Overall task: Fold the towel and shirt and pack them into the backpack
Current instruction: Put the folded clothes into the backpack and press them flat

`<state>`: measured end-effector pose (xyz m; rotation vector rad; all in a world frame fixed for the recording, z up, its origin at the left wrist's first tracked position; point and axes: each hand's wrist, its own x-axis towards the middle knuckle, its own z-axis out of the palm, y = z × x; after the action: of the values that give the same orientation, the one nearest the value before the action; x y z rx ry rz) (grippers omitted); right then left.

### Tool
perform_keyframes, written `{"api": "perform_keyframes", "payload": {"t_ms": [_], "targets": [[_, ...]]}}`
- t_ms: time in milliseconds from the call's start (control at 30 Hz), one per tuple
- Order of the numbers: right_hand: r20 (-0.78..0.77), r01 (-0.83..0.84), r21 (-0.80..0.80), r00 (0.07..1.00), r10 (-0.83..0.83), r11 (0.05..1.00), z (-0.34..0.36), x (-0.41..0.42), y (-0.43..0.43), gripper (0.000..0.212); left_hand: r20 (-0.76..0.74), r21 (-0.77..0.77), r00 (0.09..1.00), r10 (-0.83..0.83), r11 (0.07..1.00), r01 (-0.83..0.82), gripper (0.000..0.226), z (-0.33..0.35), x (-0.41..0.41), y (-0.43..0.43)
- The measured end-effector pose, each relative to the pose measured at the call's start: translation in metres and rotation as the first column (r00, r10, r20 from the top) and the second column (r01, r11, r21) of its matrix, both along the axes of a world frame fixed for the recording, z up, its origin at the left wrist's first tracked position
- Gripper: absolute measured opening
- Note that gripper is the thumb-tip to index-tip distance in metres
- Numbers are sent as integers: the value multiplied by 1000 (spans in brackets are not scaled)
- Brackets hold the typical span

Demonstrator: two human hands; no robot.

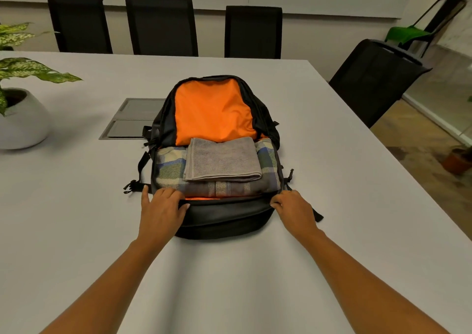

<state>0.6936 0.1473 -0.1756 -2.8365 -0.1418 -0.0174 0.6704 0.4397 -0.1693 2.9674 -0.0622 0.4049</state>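
Observation:
A black backpack [224, 218] with an orange lining lies open on the grey table, its flap thrown back away from me. Inside it rests a folded plaid shirt [169, 166], and a folded grey towel [222, 158] sits on top of the shirt. My left hand [162, 209] grips the near left rim of the backpack's opening, fingers curled over the edge. My right hand [293, 208] pinches the near right rim by the zipper track.
A potted plant [20, 111] in a white pot stands at the left. A recessed grey cable hatch [132, 119] lies in the table [332, 180] behind the backpack. Black chairs [161, 24] line the far side and another stands at the right edge.

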Motion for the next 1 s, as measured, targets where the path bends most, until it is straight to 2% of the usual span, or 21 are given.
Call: {"api": "perform_keyframes", "payload": {"t_ms": [100, 167, 200, 267, 333, 433, 600, 767, 833, 1000], "targets": [[-33, 157, 166, 988, -154, 974, -5, -9, -9, 23, 26, -13, 998, -65, 998, 65, 17, 4, 5, -19], [-58, 261, 300, 965, -255, 918, -4, -11, -10, 22, 38, -54, 986, -165, 984, 167, 15, 8, 13, -37], [-83, 310, 388, 950, -302, 868, -3, -12, -9, 23, 33, -70, 974, -226, 971, 228, 14, 12, 17, -47], [-180, 394, 592, 915, -362, 703, -1, -9, -6, 24, -2, -97, 946, -325, 941, 324, 20, 16, 27, -68], [-300, 444, 708, 893, -335, 549, 2, -5, -1, 28, -29, -155, 916, -401, 907, 392, 28, 20, 37, -86], [-391, 481, 748, 876, -282, 458, 7, 2, 6, 35, -75, -188, 884, -461, 877, 442, 40, 24, 49, -110], [-487, 554, 785, 828, -278, 276, 9, 15, 9, 44, -166, -62, 878, -449, 893, 445, 58, 21, 65, -131], [-519, 548, 835, 818, -249, 57, 16, 22, 11, 36, -226, 6, 870, -438, 893, 451, 75, 13, 74, -138], [-501, 524, 851, 829, -247, 36, 18, 25, 14, 31, -227, -22, 864, -449, 889, 456, 79, 13, 79, -141], [-430, 477, 874, 850, -304, 98, 17, 33, 20, 25, -162, -119, 874, -458, 888, 443, 77, 15, 92, -147]]}}
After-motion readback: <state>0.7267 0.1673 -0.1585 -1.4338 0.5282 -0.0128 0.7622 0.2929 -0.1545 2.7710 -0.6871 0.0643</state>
